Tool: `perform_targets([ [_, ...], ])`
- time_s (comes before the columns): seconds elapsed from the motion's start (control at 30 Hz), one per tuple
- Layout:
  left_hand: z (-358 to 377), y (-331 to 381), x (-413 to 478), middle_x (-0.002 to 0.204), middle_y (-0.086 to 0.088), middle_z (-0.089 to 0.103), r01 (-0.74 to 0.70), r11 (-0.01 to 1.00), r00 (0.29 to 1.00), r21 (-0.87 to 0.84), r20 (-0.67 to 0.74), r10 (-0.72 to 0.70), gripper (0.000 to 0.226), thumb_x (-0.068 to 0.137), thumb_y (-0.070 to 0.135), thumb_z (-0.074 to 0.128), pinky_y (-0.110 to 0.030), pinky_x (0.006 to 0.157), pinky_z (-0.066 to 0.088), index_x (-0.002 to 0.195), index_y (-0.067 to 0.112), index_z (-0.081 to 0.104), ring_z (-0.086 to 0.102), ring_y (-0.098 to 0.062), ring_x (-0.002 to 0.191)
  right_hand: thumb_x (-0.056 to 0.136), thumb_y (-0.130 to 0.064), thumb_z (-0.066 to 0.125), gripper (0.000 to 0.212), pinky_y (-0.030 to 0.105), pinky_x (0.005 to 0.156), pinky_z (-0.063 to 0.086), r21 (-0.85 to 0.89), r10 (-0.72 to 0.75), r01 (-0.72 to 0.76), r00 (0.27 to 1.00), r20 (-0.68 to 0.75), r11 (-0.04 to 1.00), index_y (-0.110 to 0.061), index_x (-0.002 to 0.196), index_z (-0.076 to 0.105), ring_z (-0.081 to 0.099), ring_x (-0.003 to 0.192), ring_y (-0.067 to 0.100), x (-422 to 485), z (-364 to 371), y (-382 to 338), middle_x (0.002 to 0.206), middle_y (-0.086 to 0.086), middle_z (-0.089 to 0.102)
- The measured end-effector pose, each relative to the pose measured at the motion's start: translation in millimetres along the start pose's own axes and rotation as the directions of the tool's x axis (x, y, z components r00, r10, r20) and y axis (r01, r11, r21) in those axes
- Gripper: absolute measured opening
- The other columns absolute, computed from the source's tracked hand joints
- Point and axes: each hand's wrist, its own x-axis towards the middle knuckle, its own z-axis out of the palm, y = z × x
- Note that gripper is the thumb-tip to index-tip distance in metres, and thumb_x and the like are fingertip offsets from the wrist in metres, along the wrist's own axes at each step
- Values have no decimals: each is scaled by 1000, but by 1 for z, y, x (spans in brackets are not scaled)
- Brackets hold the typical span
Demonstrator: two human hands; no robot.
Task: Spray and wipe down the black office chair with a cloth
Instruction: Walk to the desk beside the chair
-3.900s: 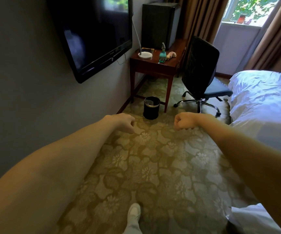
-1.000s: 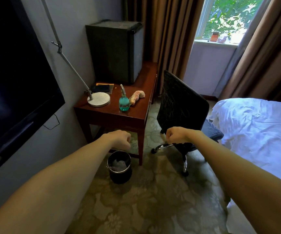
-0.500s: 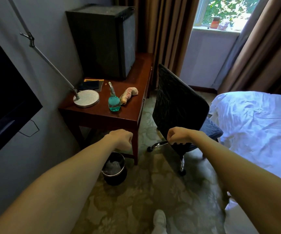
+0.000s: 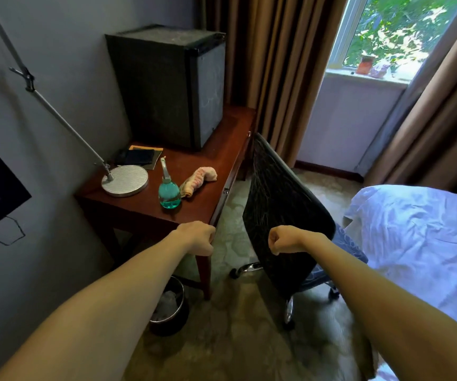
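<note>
A white bed [image 4: 419,232] fills the right side. The black chair [image 4: 276,193] stands between the bed and the table [image 4: 221,149], with its back close to the table's right edge. A black box [image 4: 166,86] sits at the table's far end, by the wall. A bin [image 4: 171,312] stands on the floor under the near end. A round lamp foot [image 4: 125,180] sits near the table's left edge. The left hand [image 4: 197,242] is a fist with nothing in it, over the table's near right corner. The right hand [image 4: 285,243] is also a fist with nothing in it, in front of the chair back. The cloth [image 4: 198,180] lies rolled up near the right edge, touching the bottle [image 4: 169,193] just beside it.
</note>
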Motion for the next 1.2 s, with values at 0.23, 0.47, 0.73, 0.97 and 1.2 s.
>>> perform_targets([
  [0.23,3,-23,16,105,-3,57,89,995,996,-54,13,-88,18,82,27,56,-35,76,46,98,18,54,54,-23,97,81,-14,59,16,35,86,48,-35,-57,59,997,51,998,-13,97,57,56,102,25,36,-12,-10,108,9,60],
  [0.47,11,-71,30,102,0,54,169,981,986,-96,27,-167,15,83,29,56,-31,73,43,95,20,52,53,-22,97,81,-14,59,23,35,81,49,-106,-85,92,994,76,990,-8,103,59,58,101,26,89,-17,-37,108,11,61],
  [0.73,-19,-146,75,100,-1,53,189,976,981,-106,-24,-192,11,82,28,56,-34,75,45,88,22,49,52,-22,94,85,-14,59,31,32,74,44,-186,-164,176,983,77,967,-6,114,55,56,100,27,175,-45,-90,110,11,57],
  [0.97,-47,-218,127,99,2,51,222,966,971,-135,-54,-231,15,79,32,55,-33,77,44,91,23,52,54,-23,97,84,-12,57,31,36,74,43,-216,-222,231,973,67,949,-2,113,51,53,95,30,257,-80,-140,106,14,55],
  [1.2,-46,-271,169,104,-3,51,250,941,957,-227,-91,-276,25,80,38,53,-41,86,48,97,21,47,54,-28,103,83,-17,59,41,34,86,43,-309,-239,240,970,39,920,-5,121,48,51,111,33,333,-97,-172,123,14,51],
])
